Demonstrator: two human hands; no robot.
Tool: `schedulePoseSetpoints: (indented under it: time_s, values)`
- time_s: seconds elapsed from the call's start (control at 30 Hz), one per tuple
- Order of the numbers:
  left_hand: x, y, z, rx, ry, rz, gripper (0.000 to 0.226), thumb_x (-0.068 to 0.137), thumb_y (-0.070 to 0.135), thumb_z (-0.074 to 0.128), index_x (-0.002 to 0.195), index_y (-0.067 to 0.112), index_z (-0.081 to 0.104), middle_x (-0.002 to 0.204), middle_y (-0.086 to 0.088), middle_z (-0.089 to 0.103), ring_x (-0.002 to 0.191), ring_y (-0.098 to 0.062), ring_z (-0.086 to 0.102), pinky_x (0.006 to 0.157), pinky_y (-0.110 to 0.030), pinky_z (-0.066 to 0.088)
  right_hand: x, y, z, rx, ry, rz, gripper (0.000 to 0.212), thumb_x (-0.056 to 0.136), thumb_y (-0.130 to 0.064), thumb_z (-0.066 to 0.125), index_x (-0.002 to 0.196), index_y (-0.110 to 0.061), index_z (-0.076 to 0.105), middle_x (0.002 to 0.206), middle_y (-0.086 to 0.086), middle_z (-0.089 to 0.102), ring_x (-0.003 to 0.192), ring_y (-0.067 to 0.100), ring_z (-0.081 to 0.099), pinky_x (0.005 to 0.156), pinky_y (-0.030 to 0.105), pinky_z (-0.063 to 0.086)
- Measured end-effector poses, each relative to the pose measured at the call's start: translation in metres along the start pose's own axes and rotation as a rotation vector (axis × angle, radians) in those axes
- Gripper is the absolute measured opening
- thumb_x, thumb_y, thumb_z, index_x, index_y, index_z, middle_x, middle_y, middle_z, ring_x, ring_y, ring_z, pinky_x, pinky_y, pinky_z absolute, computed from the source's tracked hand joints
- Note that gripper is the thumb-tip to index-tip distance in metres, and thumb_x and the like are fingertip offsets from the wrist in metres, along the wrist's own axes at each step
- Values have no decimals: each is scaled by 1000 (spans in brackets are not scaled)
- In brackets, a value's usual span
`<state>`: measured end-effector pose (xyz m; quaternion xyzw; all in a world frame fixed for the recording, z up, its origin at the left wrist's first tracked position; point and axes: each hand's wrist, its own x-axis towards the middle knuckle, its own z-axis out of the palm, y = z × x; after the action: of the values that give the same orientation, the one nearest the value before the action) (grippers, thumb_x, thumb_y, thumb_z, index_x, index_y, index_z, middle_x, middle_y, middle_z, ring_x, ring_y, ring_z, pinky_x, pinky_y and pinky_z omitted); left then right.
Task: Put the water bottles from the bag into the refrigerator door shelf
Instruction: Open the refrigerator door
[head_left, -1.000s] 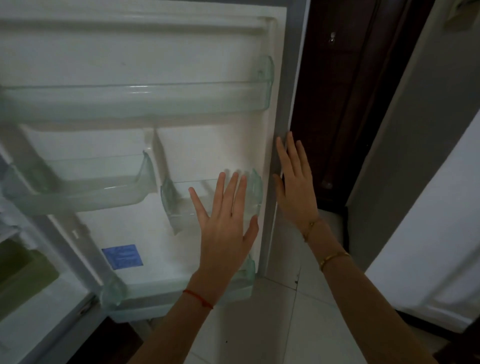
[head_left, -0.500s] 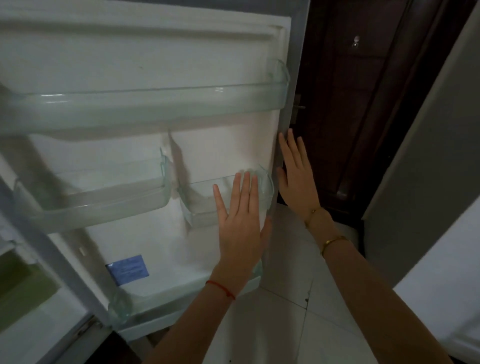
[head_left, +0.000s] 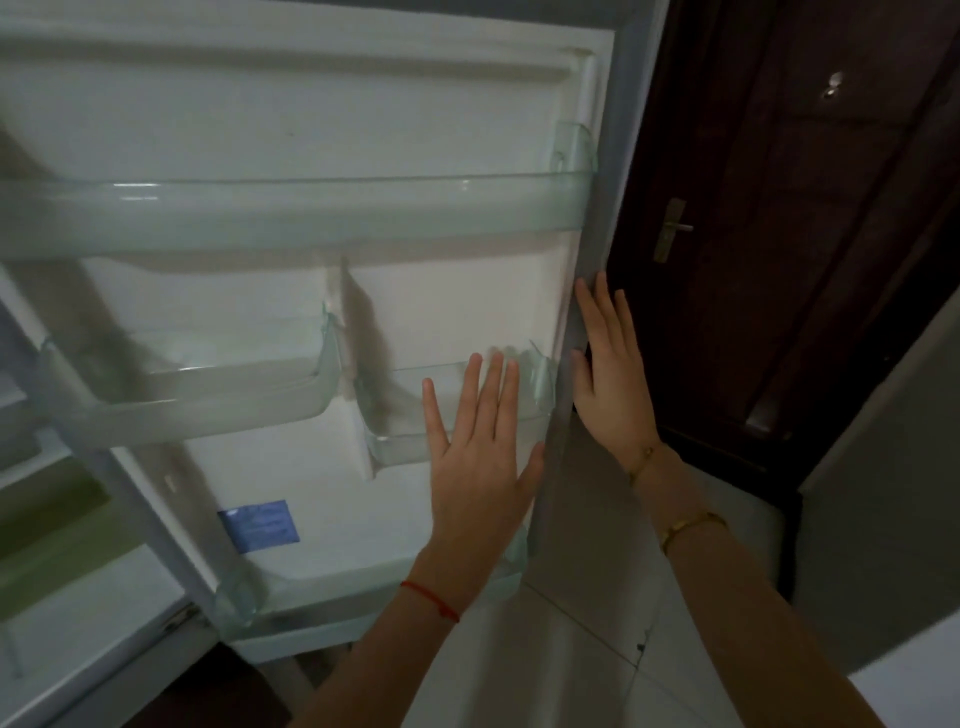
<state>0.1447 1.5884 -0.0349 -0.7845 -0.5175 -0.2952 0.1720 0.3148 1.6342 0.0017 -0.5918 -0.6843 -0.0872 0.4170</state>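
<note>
White plastic lines the inside of the open fridge door (head_left: 441, 130), which fills most of our view. Across its upper part runs a long clear shelf (head_left: 311, 218). Below it we see two shorter clear shelves side by side: a wider left one (head_left: 197, 395) and a small right one (head_left: 400, 415). At the bottom of the door is one more clear shelf (head_left: 244, 603), and a blue sticker (head_left: 258, 526) sits on the liner just above it. All these shelves hold nothing; we find no bottles and no bag in our view, so we cannot say where they are. To the right of the fridge door stands a dark brown door (head_left: 779, 260) with a metal handle (head_left: 672, 228), and pale floor tiles (head_left: 597, 649) lie under our arms. Our left hand (head_left: 480, 457) is flat and spread, fingers stretched up, in front of the small right shelf; it grips nothing, and we cannot tell if the palm touches the plastic. Our right hand (head_left: 610, 384) is also spread, with the fingers lying along the outer edge of the fridge door, not clenched. A red string (head_left: 431, 600) goes around the left wrist, and two gold bracelets (head_left: 691, 527) are on the right wrist.
</note>
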Motion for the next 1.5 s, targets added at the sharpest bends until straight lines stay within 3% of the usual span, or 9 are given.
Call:
schedulePoseSetpoints:
  time_s: [0.1, 0.3, 0.43, 0.67, 0.87, 1.03, 1.3, 1.43, 1.5]
  values:
    - [-1, 2, 0, 37, -35, -21, 73, 95, 53, 37, 154, 13, 21, 163, -4, 19, 152, -24, 11, 119, -60, 4, -2, 3, -5, 43, -30, -16, 66, 100, -9, 39, 155, -25, 8, 164, -7, -2, 152, 15, -2, 123, 31, 4]
    - [-7, 5, -8, 77, -49, -49, 76, 94, 55, 39, 155, 15, 18, 164, 0, 17, 152, -22, 9, 118, -61, 6, -7, 14, -13, 166, -63, -91, 65, 100, -9, 41, 155, -27, 10, 164, -10, -4, 152, 14, 1, 123, 43, 15]
    - [-11, 8, -14, 111, -83, -65, 81, 92, 57, 41, 155, 15, 16, 164, 0, 15, 153, -23, 6, 118, -61, 4, -14, 15, -20, 240, -91, -108, 64, 101, -11, 41, 155, -26, 11, 163, -12, -5, 152, 13, -1, 124, 34, 9]
    - [-29, 18, -39, 112, -56, -203, 84, 91, 56, 45, 156, 16, 11, 165, -1, 9, 153, -22, -1, 119, -60, 1, -28, 14, -35, 313, -107, -159, 60, 99, -10, 42, 154, -16, 17, 164, -1, 1, 152, 16, 1, 123, 26, 4]
    - [-62, 19, -72, 116, -29, -316, 86, 90, 54, 48, 156, 15, 8, 165, -1, 6, 153, -22, -3, 119, -59, -2, -57, -7, -46, 456, -84, -200, 52, 97, -8, 45, 147, -7, 33, 156, 7, 30, 147, 22, 23, 122, 35, 19]
    - [-101, 14, -108, 78, -8, -411, 86, 91, 50, 52, 156, 16, 8, 165, 0, 7, 153, -19, -4, 120, -57, 1, -83, -41, -49, 598, -208, -275, 50, 98, -11, 45, 146, -8, 34, 148, 6, 42, 141, 22, 34, 117, 37, 28]
    - [-184, -10, -164, -27, 65, -569, 83, 90, 38, 61, 155, 16, 16, 164, 1, 17, 152, -14, 9, 122, -51, 11, -127, -108, -28, 709, -374, -361, 49, 98, -15, 48, 145, -8, 37, 145, 7, 44, 137, 21, 37, 115, 20, 26]
    - [-226, -26, -194, 8, 79, -637, 81, 89, 35, 63, 155, 17, 19, 162, 1, 21, 152, -14, 12, 121, -51, 14, -149, -150, -16, 752, -456, -407, 50, 98, -14, 48, 146, -10, 36, 147, 4, 43, 139, 23, 36, 116, 41, 31]
    - [-247, -36, -209, 21, 80, -669, 80, 89, 33, 64, 154, 16, 21, 162, 1, 23, 152, -14, 13, 121, -51, 14, -161, -171, -12, 771, -503, -410, 50, 99, -16, 48, 147, -12, 34, 148, 2, 41, 140, 19, 33, 116, 43, 31]
